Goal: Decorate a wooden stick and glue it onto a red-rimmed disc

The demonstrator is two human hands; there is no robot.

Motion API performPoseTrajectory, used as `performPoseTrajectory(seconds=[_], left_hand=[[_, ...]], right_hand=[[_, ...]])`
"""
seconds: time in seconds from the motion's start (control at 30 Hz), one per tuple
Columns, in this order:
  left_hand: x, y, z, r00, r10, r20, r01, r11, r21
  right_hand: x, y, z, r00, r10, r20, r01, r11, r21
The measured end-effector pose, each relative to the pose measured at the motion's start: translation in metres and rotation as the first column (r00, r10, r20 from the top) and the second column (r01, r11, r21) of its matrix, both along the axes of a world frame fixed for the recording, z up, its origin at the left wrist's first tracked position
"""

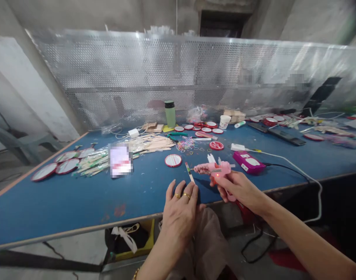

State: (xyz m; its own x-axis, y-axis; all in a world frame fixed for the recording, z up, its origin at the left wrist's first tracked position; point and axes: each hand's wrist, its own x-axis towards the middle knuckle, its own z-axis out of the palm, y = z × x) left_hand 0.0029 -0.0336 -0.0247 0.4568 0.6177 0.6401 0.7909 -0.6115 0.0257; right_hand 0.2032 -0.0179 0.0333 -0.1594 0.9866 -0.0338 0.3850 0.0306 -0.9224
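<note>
My right hand (pixel 238 190) is wrapped round the handle of a pink hot glue gun (pixel 214 170), on which a small orange-red light glows. The gun's nozzle points left, close beside a narrow pale stick (pixel 190 174) with green, dark and reddish marks at its far end. At the table's front edge, my left hand (pixel 182 202) has its fingertips on the near end of that stick; two of its fingers wear rings. Just beyond the stick lies a round white disc with a red rim (pixel 173 160).
Bundled wooden sticks (pixel 157 142) and a phone-like bright screen (pixel 120 160) lie left. Small coloured bands (pixel 186 144), a green bottle (pixel 170 114) and a paper cup (pixel 224 121) are behind. A purple box (pixel 248 162) with cables stands right; a perforated metal screen (pixel 178 66) backs the table.
</note>
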Motion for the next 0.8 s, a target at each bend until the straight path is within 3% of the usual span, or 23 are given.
performPoseTrajectory(seconds=[0.33,0.8], left_hand=[[-0.003,0.000,-0.004,0.999,-0.024,-0.029,0.026,0.998,0.058],[0.001,-0.003,-0.010,0.997,-0.001,0.082,-0.001,0.999,0.034]], right_hand=[[0.025,0.001,-0.005,0.981,0.053,0.188,-0.045,0.998,-0.043],[0.031,0.011,-0.007,0.975,0.101,0.199,-0.082,0.991,-0.103]])
